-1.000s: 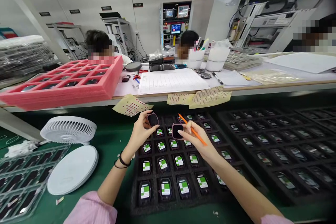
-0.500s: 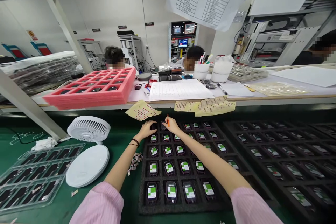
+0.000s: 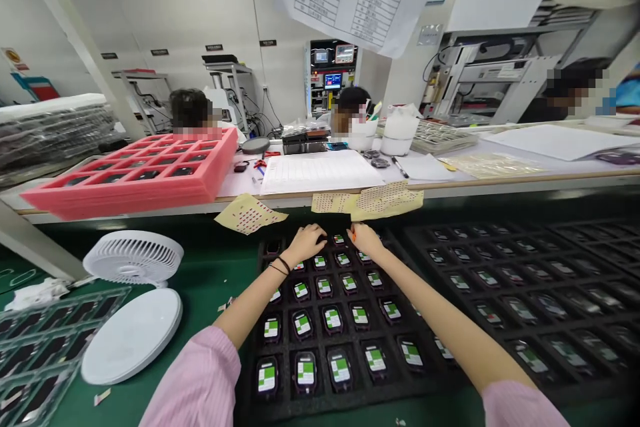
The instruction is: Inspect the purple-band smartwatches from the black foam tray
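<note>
A black foam tray [image 3: 295, 407] holds rows of dark watch-like devices, each with a green and white screen, such as this device [image 3: 340, 368]. Over the tray's far rows, my left hand [image 3: 307, 244] reaches down with bent fingers, a dark gap showing between thumb and fingers. My right hand [image 3: 367, 241] is closed on a small orange pen-like tool [image 3: 354, 237], at the far row to the right of my left hand. A device with a lit screen [image 3: 339, 239] lies between the two hands. Fingertip contact with the devices is too small to make out.
More devices fill a second black foam tray [image 3: 480, 293] on the right. A white fan [image 3: 133, 330] and clear plastic trays [image 3: 55, 320] stand on the left. Above, a shelf bears a pink foam tray [image 3: 200, 180] and papers [image 3: 320, 172]; yellow sticker sheets [image 3: 250, 213] hang from its edge.
Both hands have moved right along the far rows of the tray, away from its left corner. The orange tool stays in my right hand. The camera view has shifted too.
</note>
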Demonstrator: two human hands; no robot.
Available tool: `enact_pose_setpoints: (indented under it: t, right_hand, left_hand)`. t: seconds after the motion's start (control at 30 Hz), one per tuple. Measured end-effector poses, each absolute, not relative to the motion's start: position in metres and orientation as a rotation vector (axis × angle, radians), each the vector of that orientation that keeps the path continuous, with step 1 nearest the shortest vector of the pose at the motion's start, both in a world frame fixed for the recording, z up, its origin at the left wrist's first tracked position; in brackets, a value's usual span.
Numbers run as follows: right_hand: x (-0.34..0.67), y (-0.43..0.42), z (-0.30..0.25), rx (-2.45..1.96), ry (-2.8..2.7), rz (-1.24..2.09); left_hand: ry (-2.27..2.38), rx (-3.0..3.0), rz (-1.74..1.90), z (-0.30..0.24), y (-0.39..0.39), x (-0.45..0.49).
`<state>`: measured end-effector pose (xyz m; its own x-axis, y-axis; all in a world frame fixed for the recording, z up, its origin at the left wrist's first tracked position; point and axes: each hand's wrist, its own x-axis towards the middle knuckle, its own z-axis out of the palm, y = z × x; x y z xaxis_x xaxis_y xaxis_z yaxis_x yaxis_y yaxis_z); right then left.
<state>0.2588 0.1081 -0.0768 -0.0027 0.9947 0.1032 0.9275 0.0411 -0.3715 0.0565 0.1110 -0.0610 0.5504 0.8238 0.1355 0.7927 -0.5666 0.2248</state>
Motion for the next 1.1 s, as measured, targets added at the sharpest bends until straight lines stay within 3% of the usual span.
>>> enact_pose_setpoints:
  t: [0.17,0.4,0.7,1.1]
  right_hand:
    - [0.272,0.124,-0.091,-2.083,-1.910,0.358]
    - [0.288,0.142,-0.100,-1.927,-1.851,0.606]
    - [0.285,0.149,-0.108,-1.729,-1.574,0.907]
    - [0.278,0.085,-0.068,-1.284,-1.192,1.460]
  left_hand:
    - [1.446,2.611,0.183,-0.070,0.129,0.103]
    - [1.480,2.480,0.103,-0.073,0.153,0.115]
    - [1.302,2.091,0.558,-0.076,0.146,0.099]
    - [0.929,1.425,0.799,-0.040,0.049,0.045]
